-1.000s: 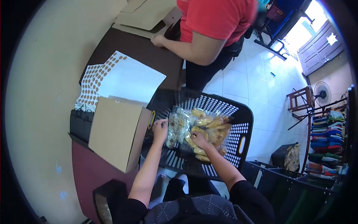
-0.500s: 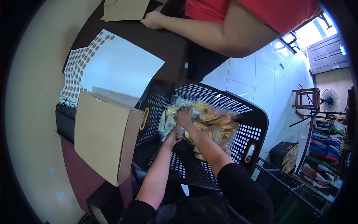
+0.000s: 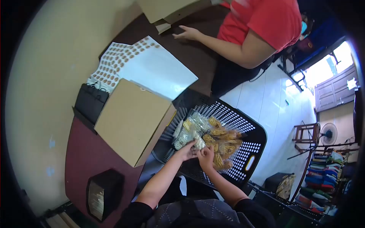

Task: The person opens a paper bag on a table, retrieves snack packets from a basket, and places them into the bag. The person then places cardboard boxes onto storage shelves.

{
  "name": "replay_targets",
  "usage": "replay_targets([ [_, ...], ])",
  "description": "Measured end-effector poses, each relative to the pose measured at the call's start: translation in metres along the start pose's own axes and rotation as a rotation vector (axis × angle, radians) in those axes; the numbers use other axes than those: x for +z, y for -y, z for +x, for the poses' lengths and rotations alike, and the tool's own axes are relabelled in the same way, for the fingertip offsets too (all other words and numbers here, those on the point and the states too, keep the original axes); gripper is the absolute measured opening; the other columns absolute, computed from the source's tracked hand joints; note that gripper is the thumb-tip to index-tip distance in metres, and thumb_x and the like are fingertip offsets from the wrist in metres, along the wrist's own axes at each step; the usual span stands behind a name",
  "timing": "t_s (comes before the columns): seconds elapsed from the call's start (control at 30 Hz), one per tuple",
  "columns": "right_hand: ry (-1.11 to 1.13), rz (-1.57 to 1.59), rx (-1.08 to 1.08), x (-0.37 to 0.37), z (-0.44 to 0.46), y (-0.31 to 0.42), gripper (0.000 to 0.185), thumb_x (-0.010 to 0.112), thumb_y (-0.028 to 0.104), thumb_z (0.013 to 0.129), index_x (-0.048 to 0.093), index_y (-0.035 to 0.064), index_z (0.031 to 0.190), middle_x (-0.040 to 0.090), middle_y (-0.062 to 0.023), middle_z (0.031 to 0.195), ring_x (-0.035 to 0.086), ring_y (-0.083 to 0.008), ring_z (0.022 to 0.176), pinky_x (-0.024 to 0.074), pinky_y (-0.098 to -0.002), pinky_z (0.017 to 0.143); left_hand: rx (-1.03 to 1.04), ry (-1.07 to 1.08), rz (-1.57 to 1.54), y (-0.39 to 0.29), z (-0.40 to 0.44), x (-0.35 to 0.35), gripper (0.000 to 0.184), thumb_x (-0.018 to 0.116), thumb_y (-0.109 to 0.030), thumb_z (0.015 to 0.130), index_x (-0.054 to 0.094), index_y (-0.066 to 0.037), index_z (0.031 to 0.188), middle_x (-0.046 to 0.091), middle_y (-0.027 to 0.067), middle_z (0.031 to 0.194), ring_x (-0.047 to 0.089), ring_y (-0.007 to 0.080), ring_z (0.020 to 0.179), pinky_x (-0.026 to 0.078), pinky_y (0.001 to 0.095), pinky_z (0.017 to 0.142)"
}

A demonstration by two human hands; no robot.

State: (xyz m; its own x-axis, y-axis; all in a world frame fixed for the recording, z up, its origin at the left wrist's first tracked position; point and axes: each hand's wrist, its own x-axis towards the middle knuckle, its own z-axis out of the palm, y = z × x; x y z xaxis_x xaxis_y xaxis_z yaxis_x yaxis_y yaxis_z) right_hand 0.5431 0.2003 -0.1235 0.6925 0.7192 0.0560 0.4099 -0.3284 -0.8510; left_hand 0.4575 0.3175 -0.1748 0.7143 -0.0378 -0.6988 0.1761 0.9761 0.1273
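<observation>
A black perforated basket holds clear packets, with pale ones at its left and yellow-brown ones at its right. Over the basket's near left part, my left hand has its fingers closed on a small packet of white pieces. Close beside it, my right hand is pinched at the lower edge of the same packet.
A closed cardboard box stands left of the basket. Behind it lie sticker sheets and a black bag. A person in red stands across the table by another box. A black holder sits lower left.
Both hands have come together from the packets and now hold one white packet. The other person's hand has opened out beside the far box. The camera view has shifted.
</observation>
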Motion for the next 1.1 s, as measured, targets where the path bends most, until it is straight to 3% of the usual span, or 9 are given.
replay_targets([
  [0.17,-0.016,0.343,0.001,0.003,-0.037,0.068,0.032,0.07,0.0,0.073,0.039,0.005,0.081,0.042,-0.005,0.085,0.046,-0.012,0.071,0.0382,-0.0193,0.059,0.307,0.081,-0.189,0.017,-0.11,0.028,0.029,0.06,-0.028,0.091,0.053,-0.016,0.117,0.065,0.0023,0.105,0.063,0.0152,0.095,0.051,0.0311,0.082],
  [0.27,0.066,0.476,-0.02,-0.01,-0.066,0.15,0.052,0.066,-0.008,0.073,0.031,0.0061,0.108,0.043,-0.0096,0.104,0.051,-0.0165,0.094,0.0465,-0.0302,0.084,0.565,0.21,-0.173,0.031,-0.202,0.044,0.035,0.06,-0.026,0.091,0.05,-0.006,0.119,0.06,0.0071,0.113,0.06,0.0164,0.102,0.049,0.0307,0.088],
  [0.37,0.047,0.727,-0.237,0.003,-0.099,0.209,0.062,0.062,-0.01,0.074,0.027,0.0053,0.124,0.043,-0.0081,0.106,0.048,-0.0147,0.097,0.0443,-0.0259,0.081,0.698,0.177,-0.054,0.038,-0.299,0.057,0.036,0.06,-0.022,0.091,0.048,-0.005,0.121,0.058,0.0077,0.114,0.058,0.0166,0.105,0.049,0.0317,0.09],
  [0.4,0.133,0.782,-0.3,0.012,-0.108,0.211,0.078,0.061,-0.009,0.074,0.016,0.0043,0.136,0.042,-0.0098,0.113,0.048,-0.0183,0.103,0.0416,-0.0306,0.089,0.745,0.156,-0.046,0.043,-0.323,0.054,0.037,0.06,-0.019,0.09,0.048,-0.003,0.122,0.058,0.0072,0.114,0.057,0.0165,0.106,0.048,0.0317,0.09],
  [0.5,0.338,0.734,-0.425,0.022,-0.133,0.263,0.082,0.061,-0.008,0.074,0.013,0.0041,0.139,0.041,-0.0109,0.117,0.048,-0.0199,0.108,0.0391,-0.033,0.095,1.0,0.041,0.045,0.065,-0.391,0.041,0.037,0.061,-0.017,0.09,0.048,-0.002,0.121,0.058,0.007,0.114,0.057,0.0167,0.107,0.047,0.0307,0.091],
  [0.57,0.434,0.76,-0.435,0.028,-0.151,0.294,0.074,0.062,-0.002,0.076,0.022,0.0025,0.138,0.041,-0.0106,0.118,0.048,-0.0195,0.11,0.0366,-0.0339,0.098,1.115,-0.022,0.063,0.081,-0.427,0.025,0.037,0.064,-0.013,0.088,0.048,-0.003,0.12,0.058,0.0065,0.114,0.056,0.0156,0.106,0.045,0.0295,0.091],
  [0.63,0.593,0.6,-0.58,0.036,-0.164,0.319,0.06,0.063,0.005,0.08,0.035,0.0008,0.132,0.043,-0.0102,0.117,0.047,-0.0191,0.112,0.0368,-0.033,0.098,1.292,-0.265,0.163,0.098,-0.465,0.009,0.04,0.067,-0.008,0.084,0.048,-0.003,0.12,0.058,0.0065,0.113,0.056,0.0143,0.105,0.044,0.0293,0.091],
  [0.77,0.8,0.672,-0.586,0.05,-0.194,0.359,0.053,0.064,0.015,0.083,0.042,0.0012,0.129,0.047,-0.0107,0.116,0.05,-0.0191,0.109,0.0402,-0.0324,0.094,1.401,-0.441,0.325,0.138,-0.527,-0.014,0.049,0.072,-0.01,0.08,0.047,0.0,0.12,0.06,0.0072,0.108,0.06,0.0139,0.096,0.049,0.0282,0.084],
  [1.1,1.188,0.546,-0.664,0.096,-0.228,0.407,0.042,0.069,0.017,0.082,0.053,-0.0003,0.117,0.061,-0.0131,0.106,0.058,-0.0183,0.1,0.0439,-0.0322,0.089,1.462,-0.621,0.303,0.198,-0.568,-0.036,0.058,0.07,-0.005,0.08,0.038,0.001,0.129,0.055,0.0097,0.117,0.055,0.0164,0.107,0.047,0.031,0.09],
])
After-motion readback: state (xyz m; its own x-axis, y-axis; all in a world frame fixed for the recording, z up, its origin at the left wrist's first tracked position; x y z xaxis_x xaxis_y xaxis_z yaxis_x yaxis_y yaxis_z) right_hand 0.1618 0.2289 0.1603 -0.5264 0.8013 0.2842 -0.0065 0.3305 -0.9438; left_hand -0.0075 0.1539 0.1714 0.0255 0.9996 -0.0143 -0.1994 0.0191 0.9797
